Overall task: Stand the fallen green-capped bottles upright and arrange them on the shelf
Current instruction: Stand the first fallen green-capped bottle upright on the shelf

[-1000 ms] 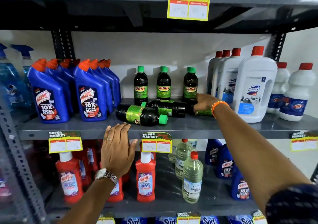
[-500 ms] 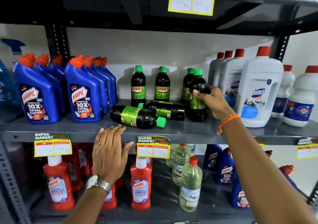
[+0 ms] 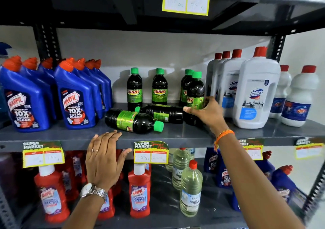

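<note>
Dark green-capped Sunny bottles stand and lie on the grey middle shelf. Three stand upright at the back: one on the left, one in the middle, one on the right, half hidden. My right hand grips a fourth bottle, upright in front of that right one. Two bottles lie on their sides: the front one with its cap toward the right, the rear one with its cap toward the left. My left hand rests flat on the shelf's front edge, fingers spread, holding nothing.
Blue Harpic bottles crowd the shelf's left side and white Domex jugs its right. Price tags hang on the shelf edge. Below stand red Harpic bottles and clear bottles.
My right hand lifted a fallen bottle from the right of the pile and stood it upright in front of the right back bottle. My left hand stayed on the shelf edge.
</note>
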